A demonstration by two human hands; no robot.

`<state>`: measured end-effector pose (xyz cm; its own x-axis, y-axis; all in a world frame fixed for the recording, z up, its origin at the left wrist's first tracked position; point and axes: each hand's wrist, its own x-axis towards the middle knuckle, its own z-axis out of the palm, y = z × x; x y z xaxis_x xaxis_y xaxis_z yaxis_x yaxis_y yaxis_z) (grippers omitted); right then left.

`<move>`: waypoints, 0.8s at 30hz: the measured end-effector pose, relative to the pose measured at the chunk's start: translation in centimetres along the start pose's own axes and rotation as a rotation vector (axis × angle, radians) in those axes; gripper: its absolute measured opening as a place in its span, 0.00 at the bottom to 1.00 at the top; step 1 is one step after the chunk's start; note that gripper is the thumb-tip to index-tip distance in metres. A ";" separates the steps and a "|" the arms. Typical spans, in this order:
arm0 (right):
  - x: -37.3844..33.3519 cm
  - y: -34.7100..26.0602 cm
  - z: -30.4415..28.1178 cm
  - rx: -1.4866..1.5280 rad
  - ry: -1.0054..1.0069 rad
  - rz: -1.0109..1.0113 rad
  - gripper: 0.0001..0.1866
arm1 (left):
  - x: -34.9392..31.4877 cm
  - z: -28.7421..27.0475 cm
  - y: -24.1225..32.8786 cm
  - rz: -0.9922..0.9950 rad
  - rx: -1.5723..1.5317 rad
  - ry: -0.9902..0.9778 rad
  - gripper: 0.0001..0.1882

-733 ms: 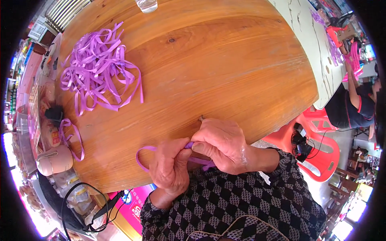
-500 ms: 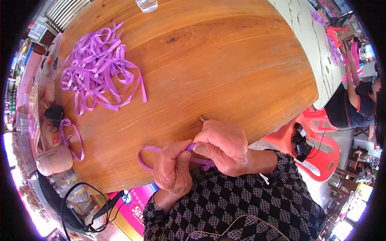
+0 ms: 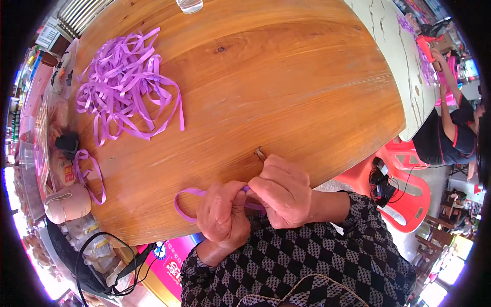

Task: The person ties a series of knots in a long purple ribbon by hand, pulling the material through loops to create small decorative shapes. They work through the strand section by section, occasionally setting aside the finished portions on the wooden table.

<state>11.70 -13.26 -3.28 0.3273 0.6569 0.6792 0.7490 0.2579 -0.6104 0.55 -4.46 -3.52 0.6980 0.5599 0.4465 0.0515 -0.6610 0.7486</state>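
Note:
Between my two hands runs a purple ribbon (image 3: 182, 193), pinched by both close to the table's near edge. My left hand (image 3: 222, 212) is closed on it, thumb against the bent forefinger. My right hand (image 3: 283, 193) is closed as well, its fingers curled over and hiding most of the bit it grips. A small purple part shows in the narrow gap between the fingertips. One loop of the ribbon hangs out left of my left hand onto the wood. A large tangled heap of purple ribbons (image 3: 123, 84) lies at the far left.
The wooden table (image 3: 286, 92) has a knothole past my right hand. A clear cup (image 3: 190, 5) stands at the far edge. Left are a pink pouch-like item (image 3: 68, 204), a ribbon loop (image 3: 104, 187) and black cables (image 3: 130, 279). Rightward, a person (image 3: 445, 133) sits beyond red chairs (image 3: 409, 204).
My right hand has turned, so its thumb is now tucked out of sight and its knuckles show. Both hands stay together on the ribbon. The seated person's arms have shifted.

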 end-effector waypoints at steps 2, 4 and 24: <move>-0.5 0.2 0.6 0.015 0.010 0.025 0.11 | -0.3 0.3 -0.2 -0.031 -0.028 0.011 0.03; -0.8 0.3 1.0 0.028 0.021 0.052 0.12 | -0.7 0.6 -0.4 -0.113 -0.123 0.060 0.04; 0.3 -0.2 -0.9 0.071 -0.028 0.364 0.07 | 1.4 -1.0 0.6 -0.815 -0.818 -0.112 0.09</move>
<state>12.15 -13.71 -2.57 0.5482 0.7337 0.4014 0.5444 0.0513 -0.8373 0.80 -3.58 -1.92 0.7319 0.5965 -0.3295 0.0666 0.4185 0.9058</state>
